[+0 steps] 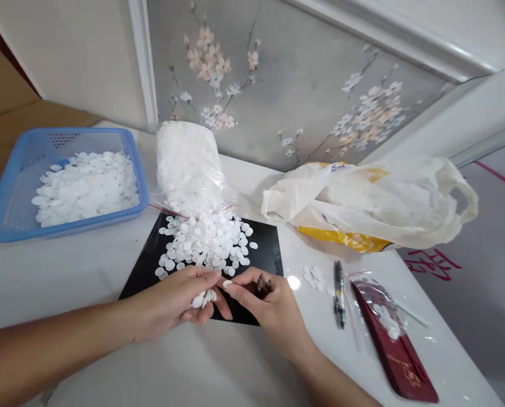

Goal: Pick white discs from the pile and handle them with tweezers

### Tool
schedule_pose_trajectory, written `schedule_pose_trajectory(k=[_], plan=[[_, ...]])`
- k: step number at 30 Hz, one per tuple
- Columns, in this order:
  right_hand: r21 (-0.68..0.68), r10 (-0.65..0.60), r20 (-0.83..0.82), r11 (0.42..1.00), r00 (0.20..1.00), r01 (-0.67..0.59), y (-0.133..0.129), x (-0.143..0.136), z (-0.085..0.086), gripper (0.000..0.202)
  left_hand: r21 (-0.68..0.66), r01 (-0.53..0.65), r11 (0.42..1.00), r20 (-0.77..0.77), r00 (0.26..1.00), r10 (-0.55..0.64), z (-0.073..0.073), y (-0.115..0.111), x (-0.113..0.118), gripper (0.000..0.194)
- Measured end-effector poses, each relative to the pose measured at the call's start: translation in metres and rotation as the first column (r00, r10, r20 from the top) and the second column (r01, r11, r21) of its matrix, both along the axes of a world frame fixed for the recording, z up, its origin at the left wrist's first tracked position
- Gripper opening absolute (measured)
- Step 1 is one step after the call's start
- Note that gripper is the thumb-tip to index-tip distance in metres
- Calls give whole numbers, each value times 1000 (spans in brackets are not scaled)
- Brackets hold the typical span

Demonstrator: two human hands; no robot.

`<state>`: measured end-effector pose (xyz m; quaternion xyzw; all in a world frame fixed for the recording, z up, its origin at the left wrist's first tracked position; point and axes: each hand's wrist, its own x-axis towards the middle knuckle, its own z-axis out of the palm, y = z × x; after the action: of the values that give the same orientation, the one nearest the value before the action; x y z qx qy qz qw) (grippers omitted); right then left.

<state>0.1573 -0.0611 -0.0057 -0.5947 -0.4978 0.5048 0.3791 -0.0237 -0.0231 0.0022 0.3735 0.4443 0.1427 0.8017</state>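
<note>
My left hand [184, 299] is closed around several small white discs [203, 298], which rest in its curled fingers. Between the thumb and forefinger of my right hand [271, 299] a single white disc [228, 283] is pinched, right by the left fingertips. A dark brown, shiny thing [263, 286] sits in the fingers of the same hand; its kind cannot be made out. Just beyond both hands, a heap of loose white discs [205, 240] spreads over a black sheet [269, 249].
A blue basket [6, 186] full of white discs stands at the left. Behind the heap leans a clear bag of discs [188, 158]. To the right lie a white plastic carrier bag [362, 198], a few discs [314, 278], a pen [339, 294] and a dark red packet [398, 362].
</note>
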Motion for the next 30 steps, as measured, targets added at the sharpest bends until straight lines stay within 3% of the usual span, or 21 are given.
schedule_pose_trajectory(k=[4,8,13,17,20,26,30], plan=[[-144,88,-148,984,985,-109,2,2,3,31,-20,-17,1000,-33,999,16,3,0,3,50],[-193,99,-100,974,990,-117,2,0,1,34,-41,-24,999,-56,998,21,6,-1,6,59],[-117,112,103,988,988,-100,1,9,0,31,-25,-1,1000,-57,998,-1,7,-1,6,57],[88,29,292,994,956,-57,2,23,-2,13,-15,1,1000,-48,999,-2,9,2,3,48],[200,54,343,971,938,-129,2,24,-10,13,52,-1,999,-64,998,4,11,6,-1,34],[221,131,376,949,917,-227,2,9,-17,9,120,-84,989,-110,989,97,17,12,-3,23],[115,90,332,984,939,-135,4,9,-8,6,96,-62,993,-151,986,76,17,12,-2,14]])
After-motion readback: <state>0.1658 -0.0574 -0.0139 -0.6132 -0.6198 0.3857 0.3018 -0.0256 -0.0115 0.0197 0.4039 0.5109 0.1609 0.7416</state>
